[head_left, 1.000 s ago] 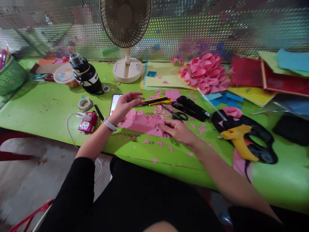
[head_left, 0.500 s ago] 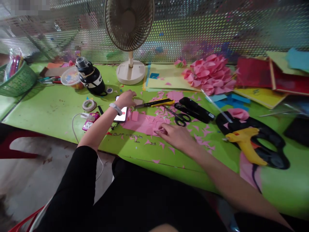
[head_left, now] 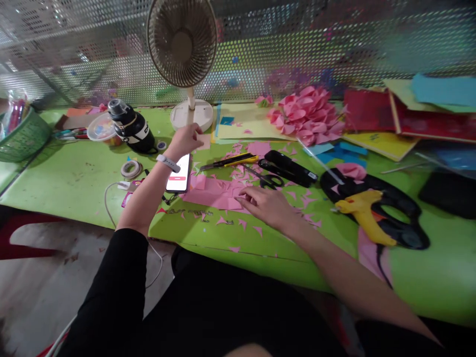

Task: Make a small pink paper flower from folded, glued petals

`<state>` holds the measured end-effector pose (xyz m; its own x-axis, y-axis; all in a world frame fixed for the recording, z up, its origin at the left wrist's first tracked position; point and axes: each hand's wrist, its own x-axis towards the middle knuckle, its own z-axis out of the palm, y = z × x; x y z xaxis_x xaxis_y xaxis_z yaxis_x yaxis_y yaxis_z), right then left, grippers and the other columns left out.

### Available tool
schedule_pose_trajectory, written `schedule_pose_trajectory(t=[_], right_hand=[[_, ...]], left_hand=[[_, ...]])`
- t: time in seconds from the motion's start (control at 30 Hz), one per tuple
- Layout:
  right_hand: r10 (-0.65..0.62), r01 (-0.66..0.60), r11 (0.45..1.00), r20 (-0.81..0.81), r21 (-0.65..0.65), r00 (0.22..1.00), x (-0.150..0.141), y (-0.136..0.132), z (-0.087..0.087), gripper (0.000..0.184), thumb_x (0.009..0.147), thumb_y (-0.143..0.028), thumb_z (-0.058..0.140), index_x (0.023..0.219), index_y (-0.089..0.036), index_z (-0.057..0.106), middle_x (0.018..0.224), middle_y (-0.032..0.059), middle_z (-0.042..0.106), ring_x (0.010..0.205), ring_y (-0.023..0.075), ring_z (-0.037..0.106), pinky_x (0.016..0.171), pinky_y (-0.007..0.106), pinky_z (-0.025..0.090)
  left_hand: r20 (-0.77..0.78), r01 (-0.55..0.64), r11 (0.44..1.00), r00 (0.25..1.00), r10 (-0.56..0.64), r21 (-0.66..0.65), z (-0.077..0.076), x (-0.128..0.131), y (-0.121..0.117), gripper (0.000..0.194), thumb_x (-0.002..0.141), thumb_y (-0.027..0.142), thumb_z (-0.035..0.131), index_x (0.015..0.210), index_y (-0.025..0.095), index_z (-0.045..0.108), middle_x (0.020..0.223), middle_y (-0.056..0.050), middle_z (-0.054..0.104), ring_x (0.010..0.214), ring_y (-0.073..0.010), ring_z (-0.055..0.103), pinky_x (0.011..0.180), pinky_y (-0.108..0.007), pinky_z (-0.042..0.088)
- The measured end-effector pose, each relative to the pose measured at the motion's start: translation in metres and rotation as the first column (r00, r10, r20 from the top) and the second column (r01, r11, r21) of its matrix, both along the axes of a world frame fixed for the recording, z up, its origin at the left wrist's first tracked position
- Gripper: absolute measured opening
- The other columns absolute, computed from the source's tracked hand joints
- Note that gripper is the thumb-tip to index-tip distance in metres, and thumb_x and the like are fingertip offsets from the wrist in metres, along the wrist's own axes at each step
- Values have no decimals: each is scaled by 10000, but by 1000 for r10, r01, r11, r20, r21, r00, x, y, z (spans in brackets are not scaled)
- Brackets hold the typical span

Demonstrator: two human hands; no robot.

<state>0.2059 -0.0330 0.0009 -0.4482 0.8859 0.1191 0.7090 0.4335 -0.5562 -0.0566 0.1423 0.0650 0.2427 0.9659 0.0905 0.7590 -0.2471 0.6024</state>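
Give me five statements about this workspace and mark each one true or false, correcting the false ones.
1. The right hand is at the right end of the pink paper strip. True.
2. The yellow glue gun is in the right hand. False: it lies farther right, apart from the hand.
3. The phone has a dark screen. False: the screen is lit.
4. The scissors lie beside the black stapler. True.
5. The fan stands at the near edge of the table. False: it stands at the back, in front of the perforated panel.
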Motion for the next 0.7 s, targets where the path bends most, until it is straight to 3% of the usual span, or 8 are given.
schedule_pose_trajectory(t=[0.07,0.13,0.2,0.27,0.33,0.47,0.57,0.7], right_hand=[[-15,19,996,-50,83,999,2,0,4,266,1011,-321,497,1061,-188,722,1022,112,774,722,211,717,644,369,573],[-39,58,980,-100,188,994,5,2,7,265,1013,-304,491,1097,-189,715,1104,120,762,846,235,732,718,387,583],[-67,100,958,-131,268,989,7,3,8,264,1015,-294,491,1099,-182,714,1106,129,760,939,256,728,764,396,584],[-80,119,942,-133,313,988,9,5,10,254,1012,-285,501,1072,-173,721,1060,134,765,940,258,727,771,397,587],[-72,106,939,-116,327,991,10,7,12,239,1006,-275,513,1044,-176,727,1026,129,766,899,247,728,761,395,592],[5,20,954,-80,298,997,9,7,14,248,1007,-232,492,1065,-195,730,1032,116,764,852,222,721,709,379,610],[78,-68,945,-20,319,997,6,7,10,274,1016,-212,471,1062,-183,739,1017,116,770,841,208,721,686,356,615],[158,-178,905,84,385,984,2,9,4,297,1013,-167,460,1007,-151,757,968,117,779,795,190,721,655,322,601]], left_hand=[[251,19,998,968,-5,-52,6,8,-18,246,759,159,726,993,128,655,688,-2,611,665,-118,581,685,-247,478],[457,186,958,887,-69,-217,5,19,-40,225,813,218,706,1008,119,651,728,-26,645,670,-116,609,681,-252,500],[550,334,888,827,-115,-317,-2,29,-56,244,810,261,731,992,112,666,738,-38,660,658,-112,614,671,-253,508],[557,355,881,820,-132,-314,-13,34,-57,255,811,294,739,980,111,687,697,-29,646,609,-100,584,640,-243,493],[486,261,930,867,-107,-260,-24,32,-42,237,828,301,716,981,120,705,703,-27,655,590,-94,567,613,-230,464],[72,134,970,990,-122,-203,-36,27,5,127,814,220,671,877,134,740,700,-38,672,637,-137,592,651,-252,453],[-211,70,997,976,-59,42,-35,45,25,147,817,222,651,891,159,761,903,-85,730,818,-201,642,761,-290,461],[-260,230,971,944,-205,69,-35,100,35,232,854,328,657,973,155,757,990,-100,726,873,-210,634,782,-297,453]])
